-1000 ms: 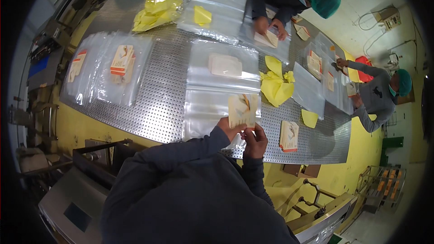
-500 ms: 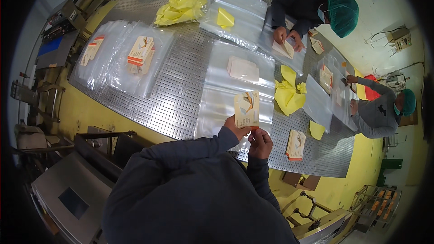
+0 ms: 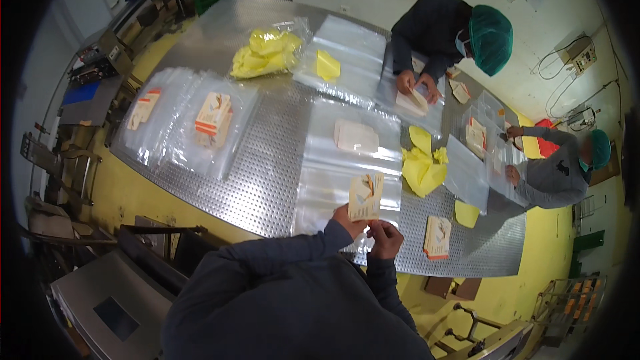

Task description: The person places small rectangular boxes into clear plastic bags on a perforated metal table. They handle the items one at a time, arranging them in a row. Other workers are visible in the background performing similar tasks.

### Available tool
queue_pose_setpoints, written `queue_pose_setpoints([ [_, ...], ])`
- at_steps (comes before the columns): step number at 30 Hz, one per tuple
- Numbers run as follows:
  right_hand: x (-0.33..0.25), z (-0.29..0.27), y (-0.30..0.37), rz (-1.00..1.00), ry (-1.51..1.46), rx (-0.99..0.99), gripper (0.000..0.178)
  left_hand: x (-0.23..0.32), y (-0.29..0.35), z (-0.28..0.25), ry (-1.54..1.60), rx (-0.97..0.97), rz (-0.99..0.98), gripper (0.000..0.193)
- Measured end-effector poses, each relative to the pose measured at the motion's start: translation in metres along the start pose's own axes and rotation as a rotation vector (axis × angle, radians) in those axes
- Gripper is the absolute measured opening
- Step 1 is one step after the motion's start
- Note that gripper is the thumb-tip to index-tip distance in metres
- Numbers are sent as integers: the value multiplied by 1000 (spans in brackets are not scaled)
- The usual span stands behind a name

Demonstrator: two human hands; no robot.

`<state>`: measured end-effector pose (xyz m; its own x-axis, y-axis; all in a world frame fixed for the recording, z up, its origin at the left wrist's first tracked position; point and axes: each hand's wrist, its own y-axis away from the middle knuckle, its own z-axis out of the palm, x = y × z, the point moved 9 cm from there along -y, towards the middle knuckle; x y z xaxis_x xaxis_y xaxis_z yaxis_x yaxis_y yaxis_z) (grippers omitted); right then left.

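From the head camera we look down on a long perforated steel table (image 3: 267, 160) with yellow edges. Our dark-sleeved forearms rise from six o'clock and meet just over the near table edge. Our left hand (image 3: 348, 220) is bent upward at the wrist, its fingers closed on the lower edge of a small cream cardboard packet with an orange mark (image 3: 366, 196), which stands upright just above both hands. Our right hand (image 3: 385, 239) sits touching the left, at its four o'clock, fingers curled and pinched together at the packet's bottom corner; exactly what they nip we cannot tell. Under the packet lies a clear plastic bag (image 3: 347, 160) holding a pale flat box (image 3: 355, 137).

At three o'clock from our hands a second cream packet (image 3: 437, 238) lies flat on the steel. Crumpled yellow plastic (image 3: 423, 168) sits at one o'clock. At ten o'clock, more clear bags with orange-and-white packets (image 3: 213, 115). Across the table, a person in a green hair cover (image 3: 491, 30) handles a box; another person (image 3: 557, 173) works at the right end.
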<state>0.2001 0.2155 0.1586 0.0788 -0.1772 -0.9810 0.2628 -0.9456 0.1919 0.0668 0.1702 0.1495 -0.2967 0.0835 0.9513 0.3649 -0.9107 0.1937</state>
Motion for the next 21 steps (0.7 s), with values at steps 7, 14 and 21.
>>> queue_pose_setpoints([
  [7, -4, 1, -11, -80, 88, -125, 13, 18, 2, -4, -140, 19, 40, 27],
  [14, 4, 1, -17, -58, 134, 1, 12, 36, 5, 4, -339, 23, 198, 28],
  [21, 7, 7, -14, 9, 87, -19, 14, 23, 1, -2, -402, 0, 134, 45],
])
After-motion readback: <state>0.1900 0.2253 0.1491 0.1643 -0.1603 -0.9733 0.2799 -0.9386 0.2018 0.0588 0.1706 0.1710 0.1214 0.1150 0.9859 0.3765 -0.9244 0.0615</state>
